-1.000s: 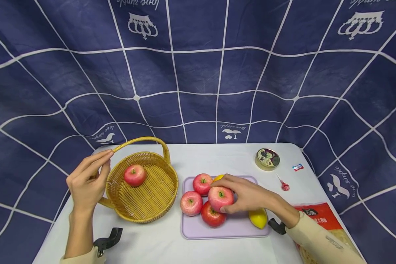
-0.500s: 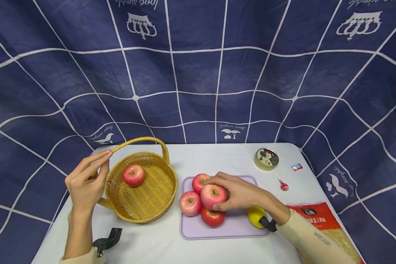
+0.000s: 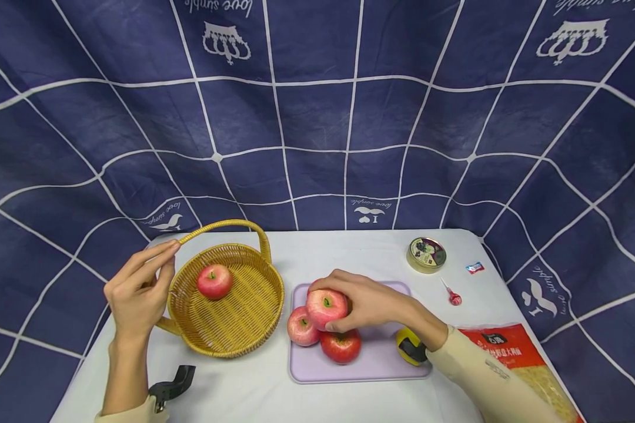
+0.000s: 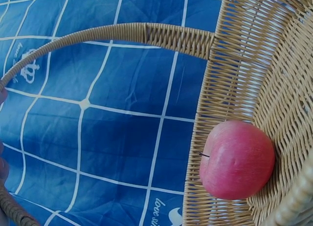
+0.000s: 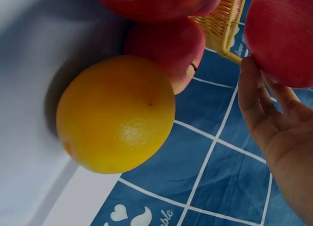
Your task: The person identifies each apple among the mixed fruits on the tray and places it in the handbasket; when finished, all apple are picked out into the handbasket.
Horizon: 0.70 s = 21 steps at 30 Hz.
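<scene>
My right hand (image 3: 344,305) grips a red apple (image 3: 323,305) and holds it just above the other fruit on a lilac tray (image 3: 370,364). Two more red apples (image 3: 299,326) (image 3: 341,345) lie under it. In the right wrist view the held apple (image 5: 283,35) sits against my fingers (image 5: 259,108), with an orange (image 5: 116,113) on the tray beside it. My left hand (image 3: 169,258) rests with straight fingers against the handle of a wicker basket (image 3: 243,317). One red apple (image 3: 214,281) (image 4: 237,160) lies inside the basket (image 4: 244,55).
A lemon (image 3: 404,341) lies on the tray, half hidden behind my right wrist. A round tin (image 3: 426,254), a lollipop (image 3: 454,295) and a small wrapper (image 3: 474,268) lie at the back right. A red bag (image 3: 513,352) lies at the front right corner.
My right hand has lifted the apple off the pile and carried it left, toward the basket. The left hand and the basket have stayed put.
</scene>
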Motion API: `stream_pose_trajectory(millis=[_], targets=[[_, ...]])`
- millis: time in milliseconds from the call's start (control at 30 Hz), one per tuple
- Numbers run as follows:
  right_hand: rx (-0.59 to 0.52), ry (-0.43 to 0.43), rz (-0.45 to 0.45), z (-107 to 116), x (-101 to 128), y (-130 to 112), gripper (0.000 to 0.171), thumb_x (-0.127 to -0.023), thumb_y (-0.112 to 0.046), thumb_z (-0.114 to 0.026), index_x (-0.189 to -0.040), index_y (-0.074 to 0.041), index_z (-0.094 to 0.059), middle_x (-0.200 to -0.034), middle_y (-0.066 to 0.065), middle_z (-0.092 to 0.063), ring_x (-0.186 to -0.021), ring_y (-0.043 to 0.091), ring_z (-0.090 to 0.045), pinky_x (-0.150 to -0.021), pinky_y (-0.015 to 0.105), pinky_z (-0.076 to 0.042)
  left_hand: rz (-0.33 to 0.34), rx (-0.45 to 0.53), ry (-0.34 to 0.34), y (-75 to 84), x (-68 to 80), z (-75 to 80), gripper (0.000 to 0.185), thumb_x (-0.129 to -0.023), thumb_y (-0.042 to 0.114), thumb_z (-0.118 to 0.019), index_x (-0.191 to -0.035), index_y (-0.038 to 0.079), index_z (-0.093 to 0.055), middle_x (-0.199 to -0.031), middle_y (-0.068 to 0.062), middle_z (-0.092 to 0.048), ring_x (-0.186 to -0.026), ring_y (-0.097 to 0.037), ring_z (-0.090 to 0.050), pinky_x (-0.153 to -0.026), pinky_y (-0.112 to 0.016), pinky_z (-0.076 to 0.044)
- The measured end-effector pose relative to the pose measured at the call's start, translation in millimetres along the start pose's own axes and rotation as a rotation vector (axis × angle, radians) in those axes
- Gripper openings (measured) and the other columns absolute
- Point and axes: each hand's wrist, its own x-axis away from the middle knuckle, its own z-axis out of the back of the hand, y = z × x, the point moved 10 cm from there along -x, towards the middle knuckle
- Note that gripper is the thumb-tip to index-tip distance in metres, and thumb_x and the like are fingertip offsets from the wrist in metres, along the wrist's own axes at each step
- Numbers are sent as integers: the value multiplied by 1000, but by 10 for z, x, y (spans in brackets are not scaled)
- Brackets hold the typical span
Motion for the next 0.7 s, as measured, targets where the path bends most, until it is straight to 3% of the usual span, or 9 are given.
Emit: stream_pose_trajectory(millis=[700], targets=[[-20,-36,51,-86,-190,-142,63,-79,-53,-79,-135,-49,-52,-117,-22,-55,-104,-1,-56,-89,26,-52,3,-10,-4,-9,4,7,13,-86,-6,-70,-94,-5,-79,-96,-22,-75,-59,-1,-35,-59,-5,-24]])
